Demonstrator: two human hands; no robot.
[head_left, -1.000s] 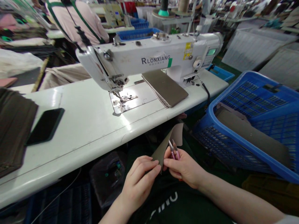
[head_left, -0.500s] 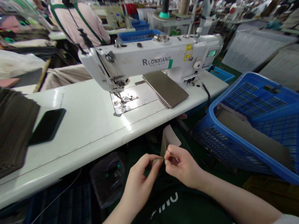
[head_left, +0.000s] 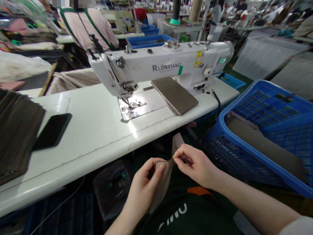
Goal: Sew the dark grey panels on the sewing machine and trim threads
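left hand (head_left: pixel 144 184): just past six o'clock, thumb and fingers closed on a taupe piece (head_left: pixel 162 182). right hand (head_left: pixel 197 164): between four and five, fingertips pinched at the piece's edge. the piece is thin and pliant, pale-faced; it curves down beside my left thumb, and a section rises behind my right fingers. something purplish (head_left: pixel 187 160) sits inside my right hand; mostly hidden, so i cannot tell what it is.

similar material: a neat stack of brown panels (head_left: pixel 176 94), smooth, round-cornered, at one o'clock under the machine arm; a dark ragged-edged pile (head_left: pixel 18 130) at nine, beside a glossy black phone (head_left: pixel 52 130). at three, a perforated blue plastic basket (head_left: pixel 221 119) with a curved brown panel (head_left: pixel 264 143) inside.

surface: white table (head_left: pixel 97 122), shiny, rounded front edge, thin line ruled along it. metal plate lit beneath the needle. room: crowded workshop; a person in pink (head_left: pixel 97 29) with green straps between ten and eleven; thread cones (head_left: pixel 175 11) near twelve.

writing: "rlonxiang" in dark letters on the white sewing machine (head_left: pixel 137 62) at twelve; green tape (head_left: pixel 180 70), yellow label (head_left: pixel 198 58) too small to read. white letters (head_left: pixel 173 215) on my dark green clothing, partly folded.
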